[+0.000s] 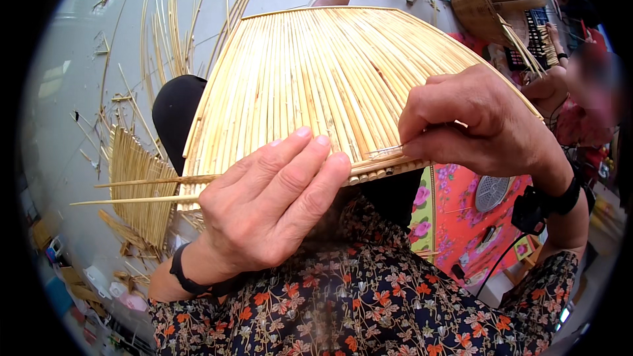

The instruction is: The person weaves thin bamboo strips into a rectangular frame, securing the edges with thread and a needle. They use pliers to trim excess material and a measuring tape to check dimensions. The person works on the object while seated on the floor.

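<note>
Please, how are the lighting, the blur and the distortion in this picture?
Head view: strong light brightens the slatted panel; curved black borders suggest fisheye distortion; blur hides part of a co-worker at right; left hand and right hand look fairly sharp.

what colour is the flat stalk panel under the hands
The panel is pale yellow in head view.

The panel of pale yellow stalks, packed side by side, has a thin rim at its far edge and cut stalk ends showing at the near one, where two slender strips jut out leftward.
</note>
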A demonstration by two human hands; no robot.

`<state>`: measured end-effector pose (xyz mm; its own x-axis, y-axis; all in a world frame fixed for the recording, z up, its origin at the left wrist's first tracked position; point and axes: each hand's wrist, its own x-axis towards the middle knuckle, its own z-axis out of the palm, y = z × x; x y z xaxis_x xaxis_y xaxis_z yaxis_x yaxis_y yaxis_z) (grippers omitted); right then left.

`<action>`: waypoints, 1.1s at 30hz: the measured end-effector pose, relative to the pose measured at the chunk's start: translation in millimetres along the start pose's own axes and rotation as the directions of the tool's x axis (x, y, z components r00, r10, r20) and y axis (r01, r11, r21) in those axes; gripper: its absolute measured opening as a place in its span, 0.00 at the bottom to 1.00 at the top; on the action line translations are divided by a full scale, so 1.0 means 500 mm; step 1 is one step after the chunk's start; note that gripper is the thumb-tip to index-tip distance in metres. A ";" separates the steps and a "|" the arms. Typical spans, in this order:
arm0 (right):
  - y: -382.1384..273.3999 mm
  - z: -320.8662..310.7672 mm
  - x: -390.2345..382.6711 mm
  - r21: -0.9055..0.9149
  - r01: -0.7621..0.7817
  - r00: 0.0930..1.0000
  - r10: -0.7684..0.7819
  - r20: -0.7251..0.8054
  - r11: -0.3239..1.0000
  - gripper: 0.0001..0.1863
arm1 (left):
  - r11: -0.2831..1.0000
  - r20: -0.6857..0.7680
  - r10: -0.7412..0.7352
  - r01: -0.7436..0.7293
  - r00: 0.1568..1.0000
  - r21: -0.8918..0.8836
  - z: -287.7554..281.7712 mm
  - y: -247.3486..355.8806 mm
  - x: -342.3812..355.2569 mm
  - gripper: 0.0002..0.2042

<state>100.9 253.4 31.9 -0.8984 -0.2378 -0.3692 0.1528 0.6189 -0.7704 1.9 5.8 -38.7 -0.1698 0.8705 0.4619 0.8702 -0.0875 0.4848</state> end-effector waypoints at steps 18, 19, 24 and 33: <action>0.017 -0.007 0.010 0.135 0.183 0.982 -0.187 0.022 0.974 0.08 | 1.000 0.013 0.007 -0.007 1.000 -0.009 -0.005 0.006 0.004 0.13; 0.018 -0.008 0.010 0.132 0.182 0.982 -0.186 0.023 0.974 0.09 | 1.000 0.015 0.004 -0.004 1.000 -0.009 -0.005 0.007 0.004 0.13; 0.021 -0.008 0.011 0.107 0.174 0.984 -0.177 0.024 0.979 0.10 | 1.000 0.019 -0.001 0.001 1.000 -0.008 -0.005 0.008 0.006 0.12; 0.004 -0.023 0.013 0.047 0.148 0.985 -0.151 0.082 0.988 0.11 | 1.000 0.022 0.001 -0.001 1.000 -0.009 -0.009 0.012 0.009 0.13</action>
<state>90.7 261.4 34.0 -0.8744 -0.3893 -0.2896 0.0374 0.5410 -0.8402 4.0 6.9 -30.4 -0.1591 0.8807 0.4461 0.8661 -0.0923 0.4913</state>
